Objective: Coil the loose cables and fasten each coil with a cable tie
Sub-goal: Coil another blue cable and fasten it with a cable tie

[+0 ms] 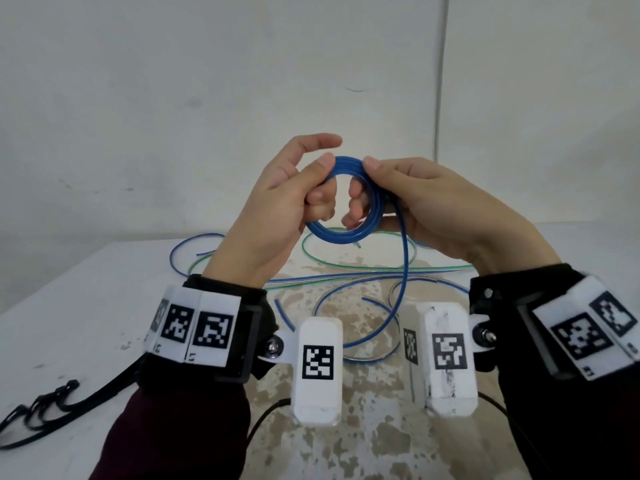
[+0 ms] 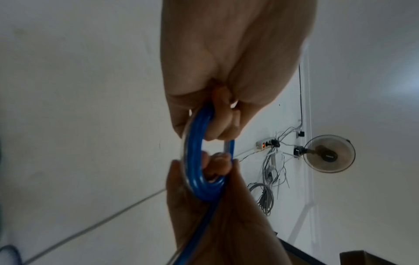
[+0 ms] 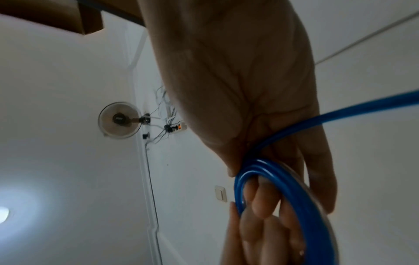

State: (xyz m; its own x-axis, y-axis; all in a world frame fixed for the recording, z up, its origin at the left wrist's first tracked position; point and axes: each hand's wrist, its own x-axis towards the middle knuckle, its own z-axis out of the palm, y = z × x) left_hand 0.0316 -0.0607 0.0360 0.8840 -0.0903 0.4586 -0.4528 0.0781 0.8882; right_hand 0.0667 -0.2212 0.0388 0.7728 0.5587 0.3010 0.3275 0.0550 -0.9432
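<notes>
Wrist-worn camera units with printed markers, one per forearm, sit nearest the lens, low in the head view. Beyond them: blue coil (image 1: 346, 202), several turns, held upright in the air above the counter (image 1: 86, 306). Left hand (image 1: 273, 209): grip pinching the coil's left side, thumb pressed on the top arc, index finger lifted free above it. Right hand (image 1: 426, 206): grip pinching the coil's right side, thumb on top, fingers curled through the ring. Blue tail (image 1: 403, 271): one unwound strand, running from the coil's right side down to the counter and curling there. Other loose cables (image 1: 311, 271): blue and green, lying uncoiled on the counter below and behind the coil. Black cable ties (image 1: 38, 407): a small cluster on the counter, well left of the coil. Step in hand, by judgement: winding the blue cable, not yet complete. Next move calls for drawing the remaining tail around as further turns while one hand keeps the turns bunched, then reaching left for a tie.
</notes>
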